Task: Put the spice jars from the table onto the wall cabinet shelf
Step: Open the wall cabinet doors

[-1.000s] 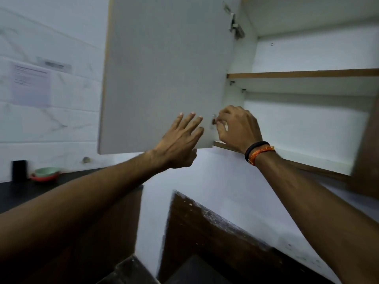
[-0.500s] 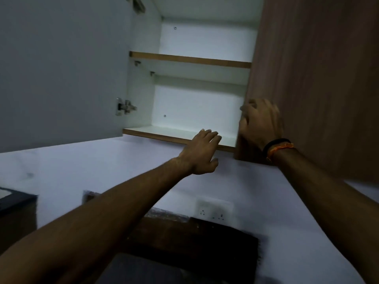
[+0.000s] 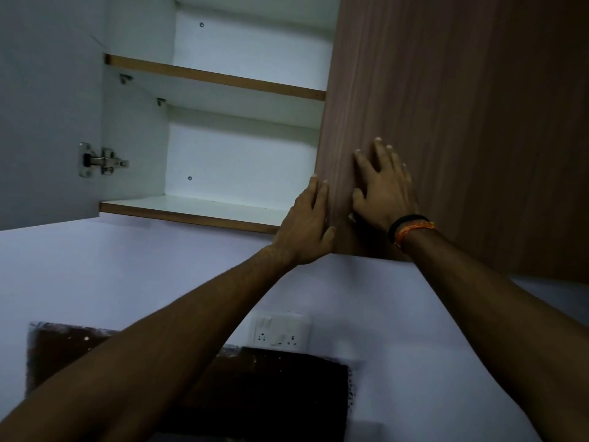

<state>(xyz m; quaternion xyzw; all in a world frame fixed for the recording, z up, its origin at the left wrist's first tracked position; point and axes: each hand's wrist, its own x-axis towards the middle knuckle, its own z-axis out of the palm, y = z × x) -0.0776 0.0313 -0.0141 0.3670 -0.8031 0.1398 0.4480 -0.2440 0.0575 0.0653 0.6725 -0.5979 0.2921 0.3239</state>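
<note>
Left hand (image 3: 306, 224) flat, fingers straight, against the near edge of the brown door (image 3: 446, 122). Right hand (image 3: 384, 189) spread flat on the door face, grasping nothing. Left of it the wall cabinet shelf (image 3: 191, 208) stands exposed, white. Spice jars not in view.

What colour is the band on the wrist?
The wristband is black with an orange thread beside it, seen in the head view.

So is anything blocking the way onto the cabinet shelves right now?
Partly. The left door is swung open, leaving the lower shelf exposed, but the brown right door covers the right half. Both the left hand and right hand rest on it. No jars in view.
</note>
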